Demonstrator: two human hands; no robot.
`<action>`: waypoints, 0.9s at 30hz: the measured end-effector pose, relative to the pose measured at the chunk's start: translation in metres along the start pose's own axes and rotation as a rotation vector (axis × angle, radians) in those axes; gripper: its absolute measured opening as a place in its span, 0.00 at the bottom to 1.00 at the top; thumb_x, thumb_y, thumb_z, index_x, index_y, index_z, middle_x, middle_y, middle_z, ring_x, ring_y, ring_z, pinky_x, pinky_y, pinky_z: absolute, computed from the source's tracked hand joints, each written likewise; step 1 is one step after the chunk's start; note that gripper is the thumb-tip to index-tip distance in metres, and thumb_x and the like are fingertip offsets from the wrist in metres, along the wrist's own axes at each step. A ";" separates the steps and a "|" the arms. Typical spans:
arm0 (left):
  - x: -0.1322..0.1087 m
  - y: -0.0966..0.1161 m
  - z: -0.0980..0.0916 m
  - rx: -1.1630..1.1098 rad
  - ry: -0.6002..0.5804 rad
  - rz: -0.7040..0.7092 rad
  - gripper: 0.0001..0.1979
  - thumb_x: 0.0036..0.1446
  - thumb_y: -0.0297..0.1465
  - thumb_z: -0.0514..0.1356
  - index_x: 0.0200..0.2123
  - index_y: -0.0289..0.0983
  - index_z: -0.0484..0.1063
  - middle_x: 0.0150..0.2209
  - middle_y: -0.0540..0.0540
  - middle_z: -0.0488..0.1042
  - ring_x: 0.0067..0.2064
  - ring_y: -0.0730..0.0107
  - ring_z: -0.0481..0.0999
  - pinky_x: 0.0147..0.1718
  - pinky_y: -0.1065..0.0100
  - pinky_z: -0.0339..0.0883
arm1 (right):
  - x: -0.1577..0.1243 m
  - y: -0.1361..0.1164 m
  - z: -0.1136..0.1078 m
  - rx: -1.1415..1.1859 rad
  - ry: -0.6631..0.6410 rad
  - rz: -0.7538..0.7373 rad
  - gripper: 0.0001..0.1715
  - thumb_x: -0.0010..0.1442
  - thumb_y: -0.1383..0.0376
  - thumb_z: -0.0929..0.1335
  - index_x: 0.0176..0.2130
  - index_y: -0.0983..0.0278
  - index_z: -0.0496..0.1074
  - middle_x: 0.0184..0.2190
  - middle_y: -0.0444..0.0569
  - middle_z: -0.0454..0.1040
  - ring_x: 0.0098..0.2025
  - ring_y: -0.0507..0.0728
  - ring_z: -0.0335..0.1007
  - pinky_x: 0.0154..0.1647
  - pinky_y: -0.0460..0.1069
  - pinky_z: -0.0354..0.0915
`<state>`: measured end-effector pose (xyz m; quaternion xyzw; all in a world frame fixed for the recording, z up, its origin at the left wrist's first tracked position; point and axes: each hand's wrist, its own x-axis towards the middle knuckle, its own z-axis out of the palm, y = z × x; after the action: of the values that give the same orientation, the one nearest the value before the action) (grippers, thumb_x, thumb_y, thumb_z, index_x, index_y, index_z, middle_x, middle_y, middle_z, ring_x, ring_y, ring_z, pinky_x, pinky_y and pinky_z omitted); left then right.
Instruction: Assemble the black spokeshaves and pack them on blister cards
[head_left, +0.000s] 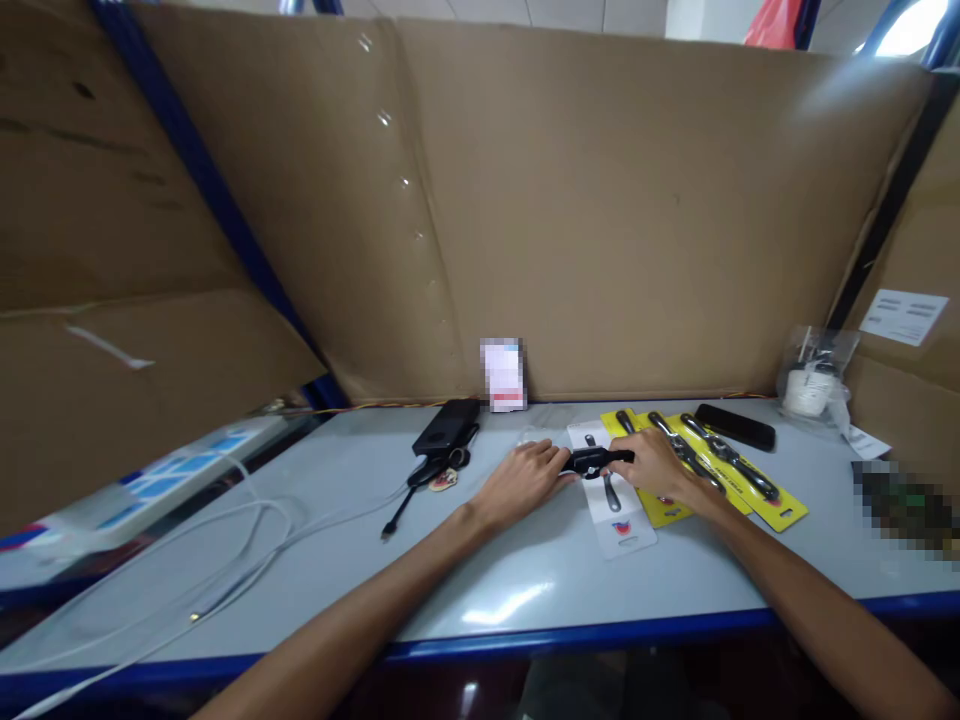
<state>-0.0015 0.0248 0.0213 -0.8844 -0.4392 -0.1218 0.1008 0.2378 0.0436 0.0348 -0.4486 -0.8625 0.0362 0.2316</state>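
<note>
A black tool is stretched level between my two hands, above a white printed card. My left hand has its fingers closed round the tool's left end. The fingers of my right hand are wrapped at its right end. Under and beside my right hand lie yellow cards with dark-handled tools on them. The card below the held tool shows a picture of a dark tool and a small red and blue logo.
A black power bank with cables lies left of my hands. White cables loop across the grey table. At the back right are a black phone and a bagged white spool. Cardboard walls enclose the table.
</note>
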 end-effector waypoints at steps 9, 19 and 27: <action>-0.007 -0.009 0.015 -0.067 -0.168 -0.029 0.20 0.72 0.43 0.45 0.40 0.37 0.69 0.26 0.46 0.75 0.28 0.62 0.77 0.30 0.66 0.63 | -0.003 -0.005 0.005 0.017 -0.076 -0.045 0.07 0.58 0.65 0.71 0.38 0.63 0.79 0.31 0.48 0.78 0.34 0.55 0.70 0.36 0.48 0.57; -0.008 0.002 0.016 -0.067 -0.180 -0.133 0.19 0.72 0.41 0.44 0.42 0.35 0.69 0.30 0.42 0.78 0.32 0.57 0.79 0.30 0.65 0.63 | -0.009 -0.052 0.020 -0.246 -0.112 0.197 0.20 0.69 0.55 0.63 0.37 0.63 0.78 0.32 0.53 0.81 0.33 0.59 0.76 0.31 0.50 0.57; -0.008 0.010 0.011 -0.024 -0.220 -0.184 0.19 0.73 0.41 0.43 0.45 0.34 0.66 0.31 0.38 0.79 0.33 0.54 0.80 0.29 0.65 0.61 | -0.006 -0.055 0.028 0.066 -0.119 0.349 0.19 0.66 0.56 0.67 0.28 0.64 0.75 0.28 0.54 0.79 0.34 0.61 0.76 0.30 0.50 0.57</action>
<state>0.0033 0.0156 0.0074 -0.8494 -0.5255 -0.0383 0.0299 0.1868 0.0105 0.0224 -0.5806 -0.7820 0.1307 0.1849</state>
